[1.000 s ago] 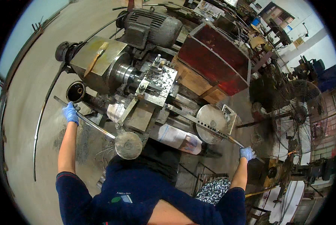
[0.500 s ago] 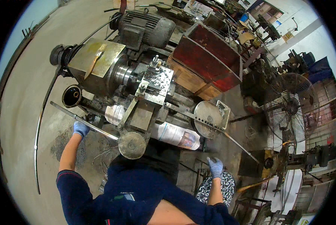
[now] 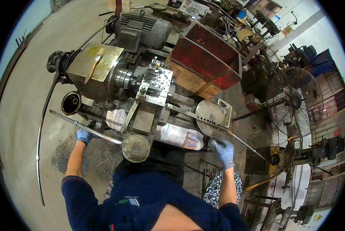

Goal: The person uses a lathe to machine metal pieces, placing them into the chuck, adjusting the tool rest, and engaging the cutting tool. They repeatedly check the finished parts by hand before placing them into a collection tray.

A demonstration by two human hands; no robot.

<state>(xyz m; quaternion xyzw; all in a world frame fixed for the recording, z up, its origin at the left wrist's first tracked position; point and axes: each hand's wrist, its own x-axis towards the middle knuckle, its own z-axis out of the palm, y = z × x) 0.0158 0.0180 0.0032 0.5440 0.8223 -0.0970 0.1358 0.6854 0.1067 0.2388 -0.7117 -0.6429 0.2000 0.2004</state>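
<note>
My left hand (image 3: 84, 136), in a pale blue glove, is just below the long metal lever (image 3: 84, 127) at the machine's front left. Its fingers look curled by a dark part there, and what they hold is hidden. My gloved right hand (image 3: 224, 151) is raised above a container of small shiny metal parts (image 3: 215, 189). Its darkened fingertips are drawn together near the round plate (image 3: 210, 117); anything between them is too small to make out. Between my hands stands the lathe-like machine, with its spindle chuck (image 3: 122, 78) and a chip-covered tool block (image 3: 157, 84).
A brush (image 3: 93, 69) lies on the headstock cover. Behind are a motor (image 3: 141, 32) and a red box (image 3: 205, 57). A caged fan (image 3: 295, 101) stands at right. A perforated bar (image 3: 197, 115) and long rod jut toward the right; a round disc (image 3: 136, 148) sits before my body.
My right hand has risen from the metal parts toward the machine, its fingers now drawn together. My left hand has shifted slightly down and right in view. The whole view has shifted a little.
</note>
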